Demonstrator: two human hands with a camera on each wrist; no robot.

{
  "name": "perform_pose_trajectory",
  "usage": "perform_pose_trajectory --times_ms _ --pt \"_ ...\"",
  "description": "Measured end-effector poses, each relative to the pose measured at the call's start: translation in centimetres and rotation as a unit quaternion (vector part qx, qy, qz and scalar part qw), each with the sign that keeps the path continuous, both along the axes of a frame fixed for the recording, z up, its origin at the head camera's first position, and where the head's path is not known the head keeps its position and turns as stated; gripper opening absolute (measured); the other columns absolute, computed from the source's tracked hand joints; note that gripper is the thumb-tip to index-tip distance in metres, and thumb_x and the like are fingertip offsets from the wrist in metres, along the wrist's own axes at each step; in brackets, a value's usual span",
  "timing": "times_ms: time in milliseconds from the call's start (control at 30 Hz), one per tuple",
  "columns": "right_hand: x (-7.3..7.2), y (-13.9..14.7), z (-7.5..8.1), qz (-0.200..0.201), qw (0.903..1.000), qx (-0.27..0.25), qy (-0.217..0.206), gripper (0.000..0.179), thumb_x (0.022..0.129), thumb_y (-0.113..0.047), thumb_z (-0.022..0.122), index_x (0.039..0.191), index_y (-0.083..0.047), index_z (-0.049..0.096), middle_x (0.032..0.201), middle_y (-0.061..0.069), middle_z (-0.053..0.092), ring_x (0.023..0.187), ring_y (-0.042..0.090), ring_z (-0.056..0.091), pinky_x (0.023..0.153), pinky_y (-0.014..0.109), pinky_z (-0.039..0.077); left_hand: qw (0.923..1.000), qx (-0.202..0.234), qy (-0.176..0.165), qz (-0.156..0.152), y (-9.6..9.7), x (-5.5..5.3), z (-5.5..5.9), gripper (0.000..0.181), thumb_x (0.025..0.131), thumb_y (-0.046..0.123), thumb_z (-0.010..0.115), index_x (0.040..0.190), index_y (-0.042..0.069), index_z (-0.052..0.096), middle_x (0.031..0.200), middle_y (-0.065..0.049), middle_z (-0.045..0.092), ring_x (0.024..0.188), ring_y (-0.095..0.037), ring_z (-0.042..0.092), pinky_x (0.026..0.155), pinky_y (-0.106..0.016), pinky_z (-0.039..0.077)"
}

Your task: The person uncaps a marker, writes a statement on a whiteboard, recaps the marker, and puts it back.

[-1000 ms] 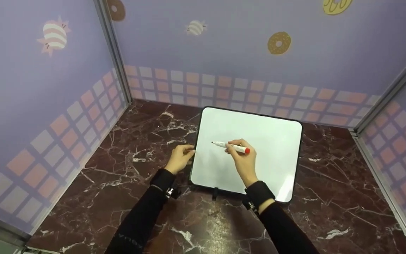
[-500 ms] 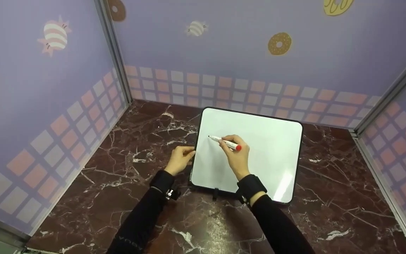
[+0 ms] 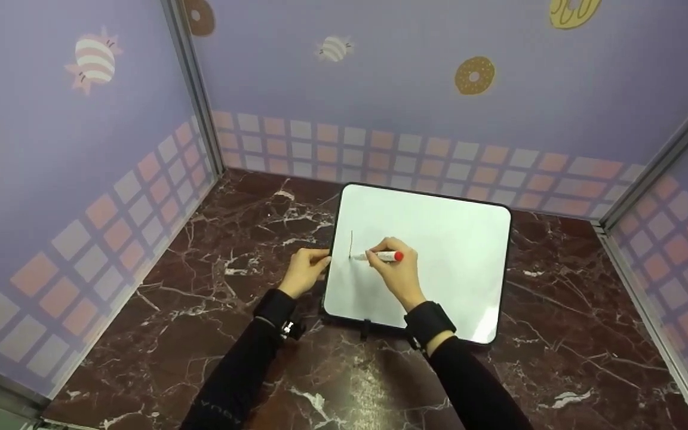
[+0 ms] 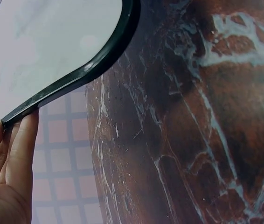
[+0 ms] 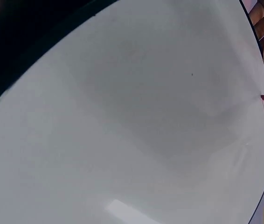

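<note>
A white whiteboard (image 3: 457, 251) with a black rim stands tilted on the table. My left hand (image 3: 303, 272) pinches its left edge; in the left wrist view the thumb and fingers (image 4: 22, 154) lie on either side of the black rim (image 4: 52, 91). With its fingertips, my right hand (image 3: 402, 275) grips a white marker (image 3: 386, 256) with a red end, over the left part of the board. A thin, upright red line (image 3: 351, 243) runs down to the marker's tip. In the right wrist view, the red tip (image 5: 263, 97) touches the board and most of the right hand is out of frame.
Dark red marbled stone covers the table (image 3: 200, 334). Purple walls (image 3: 404, 89) with a checked band enclose the back and both sides. A small black tab (image 3: 365, 329) sticks out at the board's lower edge.
The marker's tip first moved up and left to the board, then straight down, and a short red line has appeared behind it. The left hand keeps its place on the edge.
</note>
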State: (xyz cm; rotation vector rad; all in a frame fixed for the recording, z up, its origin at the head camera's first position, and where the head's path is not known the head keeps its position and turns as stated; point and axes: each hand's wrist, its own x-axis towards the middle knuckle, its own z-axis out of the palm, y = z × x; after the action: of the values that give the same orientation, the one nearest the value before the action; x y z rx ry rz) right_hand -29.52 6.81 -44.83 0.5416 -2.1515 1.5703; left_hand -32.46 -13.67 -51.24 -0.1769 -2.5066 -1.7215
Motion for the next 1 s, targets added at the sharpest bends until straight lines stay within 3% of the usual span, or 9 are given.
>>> perform_pose_trajectory --times_ms 133,367,667,800,1000 --pt "0.46 0.01 -0.13 0.005 0.9999 0.011 -0.003 0.01 0.081 0.008 0.073 0.074 0.008 0.066 0.078 0.021 0.07 0.066 0.015 0.067 0.059 0.013 0.051 1.0 -0.002 -0.001 0.003 -0.06 -0.03 0.21 0.029 0.096 0.002 0.061 0.122 -0.01 0.065 0.113 -0.027 0.07 0.097 -0.036 0.072 0.072 -0.037 0.065" --pt "0.4 0.02 -0.28 -0.037 0.9983 -0.045 0.004 0.007 0.083 0.008 0.072 0.08 0.011 0.066 0.081 0.023 0.069 0.065 0.009 0.068 0.059 0.011 0.052 1.0 -0.003 -0.001 0.0 0.01 0.07 0.3 0.028 0.096 0.002 0.061 0.122 -0.01 0.065 0.114 -0.027 0.07 0.098 -0.037 0.072 0.071 -0.035 0.064" --pt "0.17 0.22 -0.68 -0.039 0.9982 -0.046 -0.002 0.008 0.084 0.006 0.072 0.083 0.012 0.066 0.085 0.023 0.069 0.069 0.019 0.072 0.062 0.012 0.055 1.0 0.001 0.001 -0.001 0.17 0.18 0.28 0.028 0.096 0.001 0.061 0.121 -0.009 0.065 0.114 -0.027 0.07 0.096 -0.037 0.072 0.07 -0.034 0.064" --pt "0.33 0.55 -0.52 -0.055 0.9975 -0.042 0.011 0.009 0.084 0.007 0.072 0.082 0.012 0.065 0.081 0.023 0.068 0.068 0.022 0.071 0.06 0.011 0.053 1.0 -0.004 0.002 0.002 0.18 0.12 0.22 0.028 0.096 0.002 0.061 0.121 -0.009 0.066 0.114 -0.027 0.07 0.096 -0.036 0.072 0.069 -0.033 0.064" --pt "0.52 0.86 -0.31 -0.07 0.996 -0.039 0.039 0.008 0.083 0.009 0.072 0.079 0.011 0.065 0.078 0.022 0.067 0.065 0.013 0.068 0.059 0.011 0.051 0.9999 -0.012 0.005 0.002 0.05 0.31 0.31 0.028 0.096 0.003 0.062 0.121 -0.009 0.066 0.114 -0.026 0.07 0.097 -0.036 0.072 0.069 -0.033 0.064"
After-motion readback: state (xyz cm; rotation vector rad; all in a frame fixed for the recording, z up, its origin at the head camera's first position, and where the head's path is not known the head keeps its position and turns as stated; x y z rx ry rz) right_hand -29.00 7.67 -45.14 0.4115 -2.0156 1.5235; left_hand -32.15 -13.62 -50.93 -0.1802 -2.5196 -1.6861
